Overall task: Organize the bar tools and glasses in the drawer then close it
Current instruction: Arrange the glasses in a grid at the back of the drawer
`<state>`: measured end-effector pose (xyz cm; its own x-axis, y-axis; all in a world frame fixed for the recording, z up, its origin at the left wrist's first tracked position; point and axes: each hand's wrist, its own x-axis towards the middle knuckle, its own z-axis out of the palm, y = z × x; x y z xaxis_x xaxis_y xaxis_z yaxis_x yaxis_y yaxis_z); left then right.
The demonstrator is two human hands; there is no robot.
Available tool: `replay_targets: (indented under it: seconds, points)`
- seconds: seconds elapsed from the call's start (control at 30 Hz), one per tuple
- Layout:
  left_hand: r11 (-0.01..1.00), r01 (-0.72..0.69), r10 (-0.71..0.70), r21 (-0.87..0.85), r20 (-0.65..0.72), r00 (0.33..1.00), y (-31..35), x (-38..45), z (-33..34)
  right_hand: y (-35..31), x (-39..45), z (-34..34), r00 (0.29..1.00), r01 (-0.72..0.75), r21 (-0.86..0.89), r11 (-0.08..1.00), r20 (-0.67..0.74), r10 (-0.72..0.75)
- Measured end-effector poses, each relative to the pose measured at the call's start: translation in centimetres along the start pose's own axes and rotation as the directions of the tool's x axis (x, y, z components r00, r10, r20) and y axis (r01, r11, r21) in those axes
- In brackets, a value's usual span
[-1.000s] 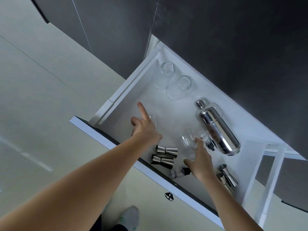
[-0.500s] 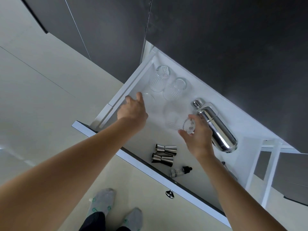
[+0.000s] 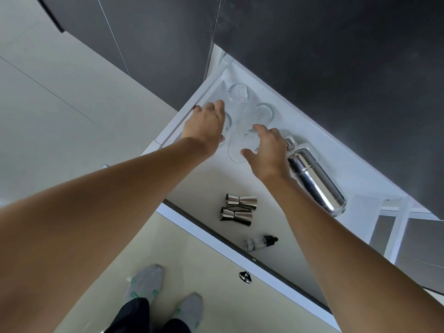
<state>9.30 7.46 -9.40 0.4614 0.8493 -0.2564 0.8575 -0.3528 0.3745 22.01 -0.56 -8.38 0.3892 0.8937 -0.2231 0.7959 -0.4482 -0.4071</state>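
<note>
The white drawer [image 3: 204, 188] stands pulled out. Two ribbed clear glasses [image 3: 237, 95] [image 3: 263, 113] stand in its far left corner. My left hand [image 3: 206, 123] is closed over a third glass [image 3: 227, 121] by the left wall, which is mostly hidden under my palm. Just right of it, my right hand [image 3: 266, 150] grips a fourth glass [image 3: 240, 150] set down in front of the back pair. A steel shaker [image 3: 314, 179] lies on its side to the right. Two steel jiggers [image 3: 240, 201] [image 3: 236, 215] and a small dropper bottle [image 3: 260, 242] lie near the drawer front.
Dark cabinet fronts rise behind and above the drawer. A metal knob [image 3: 245, 276] sticks out of the drawer front. My socked feet [image 3: 165, 296] stand on the pale floor below. An open white frame [image 3: 396, 227] borders the drawer's right end.
Both hands have carried their glasses from the middle of the drawer to the far left corner, beside the two standing glasses. The camera has moved closer.
</note>
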Motion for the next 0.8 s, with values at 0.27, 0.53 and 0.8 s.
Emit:
replay_targets:
  seconds: [0.27, 0.53, 0.8]
  points:
    - [0.994, -0.071, 0.068, -0.083, -0.033, 0.997, -0.2, 1.4, 0.7, 0.0, 0.3, 0.6, 1.0, -0.002, 0.071, 0.997, -0.021, 0.004]
    - [0.983, 0.098, -0.098, -0.156, 0.01, 0.995, 0.3, -1.0, 0.0, 2.0, -0.8, -0.1, 0.994, -0.108, 0.217, 0.97, 0.049, 0.099]
    - [0.998, -0.058, 0.065, -0.04, 0.195, 0.979, 1.9, -6.7, 3.9, 7.5, -7.7, 2.4, 0.823, -0.567, 0.342, 0.749, 0.277, 0.496]
